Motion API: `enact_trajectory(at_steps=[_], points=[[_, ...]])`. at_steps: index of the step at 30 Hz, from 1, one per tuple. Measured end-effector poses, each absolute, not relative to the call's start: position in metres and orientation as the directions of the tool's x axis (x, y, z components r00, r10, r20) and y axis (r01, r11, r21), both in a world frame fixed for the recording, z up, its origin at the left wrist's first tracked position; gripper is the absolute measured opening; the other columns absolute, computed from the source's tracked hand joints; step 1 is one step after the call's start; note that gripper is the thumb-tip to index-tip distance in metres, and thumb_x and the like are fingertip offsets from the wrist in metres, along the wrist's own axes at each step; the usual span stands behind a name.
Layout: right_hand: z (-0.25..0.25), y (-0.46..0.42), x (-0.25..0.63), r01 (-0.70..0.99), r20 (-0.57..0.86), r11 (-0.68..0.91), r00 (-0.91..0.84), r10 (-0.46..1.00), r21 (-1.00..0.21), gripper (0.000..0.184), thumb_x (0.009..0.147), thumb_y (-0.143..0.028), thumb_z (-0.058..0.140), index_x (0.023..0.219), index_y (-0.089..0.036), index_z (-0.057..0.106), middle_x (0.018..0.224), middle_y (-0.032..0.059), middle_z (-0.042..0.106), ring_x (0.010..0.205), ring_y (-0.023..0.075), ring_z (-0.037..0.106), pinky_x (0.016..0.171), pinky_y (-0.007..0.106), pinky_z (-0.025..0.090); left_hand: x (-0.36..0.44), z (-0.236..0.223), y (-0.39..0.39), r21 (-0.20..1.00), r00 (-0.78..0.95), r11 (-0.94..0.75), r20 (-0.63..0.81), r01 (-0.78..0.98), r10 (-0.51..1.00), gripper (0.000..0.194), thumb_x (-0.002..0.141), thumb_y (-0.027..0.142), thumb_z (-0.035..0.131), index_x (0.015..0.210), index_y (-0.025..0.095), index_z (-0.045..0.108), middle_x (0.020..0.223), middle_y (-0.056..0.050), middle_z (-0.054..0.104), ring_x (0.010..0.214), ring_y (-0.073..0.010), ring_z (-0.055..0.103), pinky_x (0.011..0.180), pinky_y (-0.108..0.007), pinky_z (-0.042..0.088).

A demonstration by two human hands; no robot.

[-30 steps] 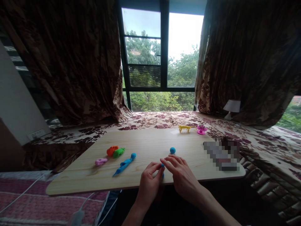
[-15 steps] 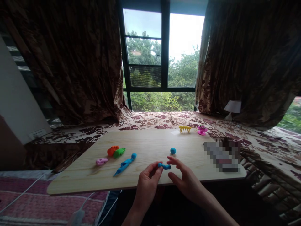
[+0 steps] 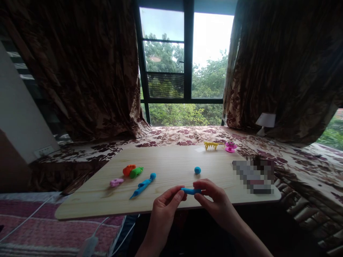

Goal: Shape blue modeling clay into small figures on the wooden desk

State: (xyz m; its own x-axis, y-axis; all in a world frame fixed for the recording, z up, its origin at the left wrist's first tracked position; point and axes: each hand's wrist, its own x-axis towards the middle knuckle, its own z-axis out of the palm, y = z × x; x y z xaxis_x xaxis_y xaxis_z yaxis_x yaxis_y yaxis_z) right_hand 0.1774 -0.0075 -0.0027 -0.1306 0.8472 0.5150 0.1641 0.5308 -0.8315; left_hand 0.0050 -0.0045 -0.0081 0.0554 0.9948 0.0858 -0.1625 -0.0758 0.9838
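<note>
A short roll of blue modelling clay (image 3: 191, 191) is held level just over the table's near edge. My left hand (image 3: 168, 203) pinches its left end between thumb and fingers. At the other end, my right hand (image 3: 213, 197) grips it the same way. Beyond my hands, a blue clay ball (image 3: 197, 170) rests on the wooden table (image 3: 171, 160). Left of them lies a long blue clay piece (image 3: 143, 186) with a pointed near end and a round ball at its far end.
Orange (image 3: 129, 170), green (image 3: 136, 172) and pink (image 3: 116, 182) clay lumps sit at the left. At the back stand a yellow four-legged clay figure (image 3: 210, 145) and a pink clay piece (image 3: 230, 146). A blurred-out object (image 3: 253, 178) lies on the right.
My right hand has closed on the right end of the blue clay roll, which it was open beside before. The roll now looks straighter and longer.
</note>
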Motion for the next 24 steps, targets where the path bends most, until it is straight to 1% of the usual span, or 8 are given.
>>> enact_trajectory(at_steps=[2, 4, 10, 14, 17, 19, 22, 24], points=[[-0.003, -0.011, 0.177, 0.128, 0.476, 0.492, -0.14, 0.868, -0.861, 0.02, 0.081, -0.016, 0.059, 0.1, -0.021, 0.061, 0.096, 0.0039, 0.061, 0.087, 0.0185, 0.061, 0.076, 0.03, 0.051, 0.005, -0.006, -0.007, 0.979, 0.071, -0.044, 0.059, -0.201, 0.996, 0.031, 0.075, 0.034, 0.064, 0.101, 0.017, 0.067, 0.083, -0.004, 0.072, 0.085, -0.0159, 0.063, 0.084, -0.026, 0.044], [-0.001, -0.013, 0.177, 0.109, 0.471, 0.486, -0.135, 0.872, -0.867, 0.017, 0.081, -0.015, 0.059, 0.097, -0.021, 0.062, 0.091, 0.0028, 0.062, 0.084, 0.0181, 0.061, 0.076, 0.031, 0.051, 0.005, -0.002, -0.011, 0.976, 0.084, -0.025, 0.044, -0.218, 0.995, 0.031, 0.074, 0.034, 0.065, 0.1, 0.017, 0.067, 0.083, -0.004, 0.072, 0.085, -0.0168, 0.063, 0.083, -0.027, 0.045], [0.005, -0.018, 0.177, 0.099, 0.551, 0.562, -0.119, 0.826, -0.821, 0.019, 0.079, -0.011, 0.06, 0.095, -0.021, 0.063, 0.093, 0.0028, 0.06, 0.085, 0.0176, 0.06, 0.076, 0.03, 0.051, 0.01, 0.011, -0.021, 0.983, -0.025, -0.101, 0.098, -0.155, 0.995, 0.024, 0.067, 0.033, 0.07, 0.084, 0.016, 0.071, 0.065, -0.001, 0.07, 0.069, -0.0129, 0.062, 0.07, -0.02, 0.047], [0.005, -0.019, 0.178, 0.079, 0.549, 0.559, -0.124, 0.827, -0.825, 0.02, 0.078, -0.01, 0.06, 0.094, -0.021, 0.063, 0.093, 0.003, 0.06, 0.084, 0.0175, 0.06, 0.075, 0.03, 0.051, 0.011, 0.014, -0.024, 0.986, -0.027, -0.105, 0.102, -0.126, 0.994, 0.027, 0.067, 0.034, 0.07, 0.087, 0.016, 0.071, 0.069, -0.002, 0.072, 0.071, -0.0146, 0.065, 0.071, -0.021, 0.049], [0.005, -0.018, 0.178, 0.07, 0.542, 0.554, -0.133, 0.83, -0.83, 0.02, 0.078, -0.009, 0.06, 0.094, -0.021, 0.063, 0.093, 0.0032, 0.06, 0.085, 0.0178, 0.061, 0.075, 0.03, 0.051, 0.007, 0.015, -0.024, 0.991, -0.001, -0.11, 0.111, -0.08, 0.994, 0.03, 0.067, 0.034, 0.07, 0.092, 0.019, 0.07, 0.077, -0.002, 0.074, 0.076, -0.0154, 0.066, 0.073, -0.022, 0.05], [0.004, -0.019, 0.178, 0.063, 0.53, 0.541, -0.135, 0.837, -0.838, 0.022, 0.078, -0.009, 0.06, 0.096, -0.022, 0.062, 0.093, 0.003, 0.061, 0.086, 0.0178, 0.061, 0.076, 0.03, 0.051, 0.005, 0.015, -0.023, 0.993, 0.028, -0.113, 0.113, -0.028, 0.993, 0.029, 0.066, 0.034, 0.071, 0.091, 0.019, 0.07, 0.083, -0.003, 0.074, 0.08, -0.0169, 0.067, 0.075, -0.022, 0.05], [0.004, -0.02, 0.178, 0.042, 0.505, 0.515, -0.148, 0.851, -0.856, 0.034, 0.077, -0.008, 0.061, 0.107, -0.024, 0.058, 0.095, 0.0026, 0.061, 0.086, 0.0172, 0.062, 0.078, 0.031, 0.051, 0.005, 0.015, -0.024, 0.992, 0.012, -0.123, 0.123, -0.003, 0.992, 0.028, 0.067, 0.035, 0.07, 0.089, 0.018, 0.071, 0.08, -0.003, 0.075, 0.078, -0.0175, 0.067, 0.074, -0.022, 0.051], [0.006, -0.022, 0.176, 0.052, 0.5, 0.514, -0.167, 0.85, -0.856, 0.035, 0.076, -0.008, 0.061, 0.107, -0.024, 0.059, 0.096, 0.003, 0.06, 0.086, 0.0172, 0.061, 0.078, 0.031, 0.051, 0.008, 0.015, -0.026, 0.991, -0.007, -0.137, 0.137, -0.012, 0.991, 0.028, 0.067, 0.034, 0.07, 0.091, 0.019, 0.07, 0.077, -0.002, 0.074, 0.075, -0.0166, 0.067, 0.071, -0.021, 0.051]])
